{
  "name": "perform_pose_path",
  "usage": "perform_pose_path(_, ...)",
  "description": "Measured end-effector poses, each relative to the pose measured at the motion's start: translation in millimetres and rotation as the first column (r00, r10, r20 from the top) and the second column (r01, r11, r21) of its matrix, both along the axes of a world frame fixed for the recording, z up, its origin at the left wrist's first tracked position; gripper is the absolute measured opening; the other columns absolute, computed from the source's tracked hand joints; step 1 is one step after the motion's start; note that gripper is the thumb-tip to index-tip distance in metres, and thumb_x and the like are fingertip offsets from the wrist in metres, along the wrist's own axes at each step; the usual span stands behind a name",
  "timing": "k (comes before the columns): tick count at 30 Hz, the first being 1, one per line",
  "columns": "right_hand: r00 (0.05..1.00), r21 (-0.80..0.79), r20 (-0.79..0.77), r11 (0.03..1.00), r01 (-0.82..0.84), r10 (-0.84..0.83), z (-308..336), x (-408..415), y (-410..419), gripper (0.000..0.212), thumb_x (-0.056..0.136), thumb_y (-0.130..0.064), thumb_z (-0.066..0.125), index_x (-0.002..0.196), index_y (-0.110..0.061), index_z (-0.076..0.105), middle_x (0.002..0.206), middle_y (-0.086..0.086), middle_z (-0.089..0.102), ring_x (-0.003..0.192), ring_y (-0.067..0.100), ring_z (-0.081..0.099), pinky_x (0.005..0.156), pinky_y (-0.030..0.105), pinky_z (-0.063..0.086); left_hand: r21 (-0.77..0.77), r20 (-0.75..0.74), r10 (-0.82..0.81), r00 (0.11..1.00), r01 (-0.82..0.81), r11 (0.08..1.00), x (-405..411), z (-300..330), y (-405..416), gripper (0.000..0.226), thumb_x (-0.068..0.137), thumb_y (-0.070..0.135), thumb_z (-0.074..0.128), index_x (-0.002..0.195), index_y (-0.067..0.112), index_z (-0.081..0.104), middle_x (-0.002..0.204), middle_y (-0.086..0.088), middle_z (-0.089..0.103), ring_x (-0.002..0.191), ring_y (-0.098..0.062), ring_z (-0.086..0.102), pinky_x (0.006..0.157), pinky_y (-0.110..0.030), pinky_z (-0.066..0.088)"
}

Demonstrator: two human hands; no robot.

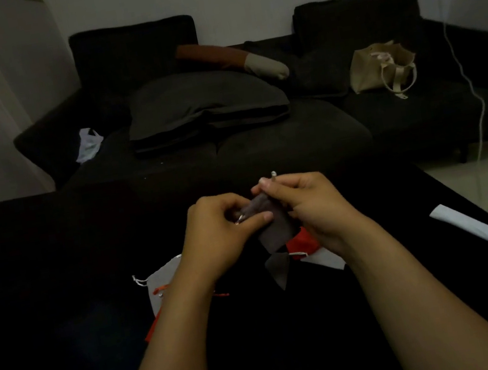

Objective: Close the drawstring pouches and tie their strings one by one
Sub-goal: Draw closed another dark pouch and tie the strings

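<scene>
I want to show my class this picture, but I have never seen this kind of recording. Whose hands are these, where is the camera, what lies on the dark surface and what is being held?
There is one picture, from a camera worn on a person's head, looking forward and down. No machine: two bare hands. The left hand and right hand hold a dark grey pouch, each pinching a string end. On the black table lie a light grey pouch, a red pouch and a white strip. Behind stands a dark sofa.
</scene>
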State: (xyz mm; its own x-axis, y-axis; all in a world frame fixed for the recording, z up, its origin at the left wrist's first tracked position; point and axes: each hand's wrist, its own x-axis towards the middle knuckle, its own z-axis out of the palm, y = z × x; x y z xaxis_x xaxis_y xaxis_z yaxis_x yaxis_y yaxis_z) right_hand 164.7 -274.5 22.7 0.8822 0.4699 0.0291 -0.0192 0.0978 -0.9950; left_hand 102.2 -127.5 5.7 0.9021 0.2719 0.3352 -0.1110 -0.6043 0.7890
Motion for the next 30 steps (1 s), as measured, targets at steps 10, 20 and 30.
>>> perform_pose_path(10,0.936,0.185,-0.347,0.975,0.125,-0.054,3.6,5.2,3.6,0.022,0.094,-0.032,0.061,0.092,-0.016,0.074,0.079,0.002,0.067,0.071,0.013,0.062,0.07,0.028,0.05,-0.535,-0.042,-0.044,0.998,0.015,0.845,-3.8,14.0,7.5,0.025,0.097,0.027,0.059,0.079,0.015,0.071,0.07,0.004,0.069,0.065,-0.005,0.062,0.055,-0.018,0.049)
perform_pose_path(20,0.829,0.485,-0.533,0.864,0.135,0.169,-0.9,-1.0,17.8,0.026,0.092,-0.039,0.061,0.091,-0.016,0.075,0.1,0.009,0.074,0.098,0.023,0.069,0.098,0.042,0.05,-0.978,0.207,-0.184,0.961,0.206,-0.027,-2.2,27.0,-19.6,0.045,0.1,0.045,0.042,0.091,0.013,0.073,0.097,-0.012,0.075,0.085,-0.021,0.074,0.078,-0.036,0.058)
perform_pose_path(30,0.957,0.403,-0.288,0.905,0.134,-0.013,10.2,3.7,10.7,0.041,0.101,-0.042,0.046,0.067,-0.019,0.048,0.062,-0.001,0.059,0.046,0.007,0.046,0.041,0.016,0.029,-0.942,0.245,0.079,0.966,0.218,0.256,10.1,21.0,-16.7,0.03,0.102,0.034,0.046,0.076,0.021,0.051,0.06,0.008,0.053,0.046,-0.003,0.037,0.042,-0.015,0.03)
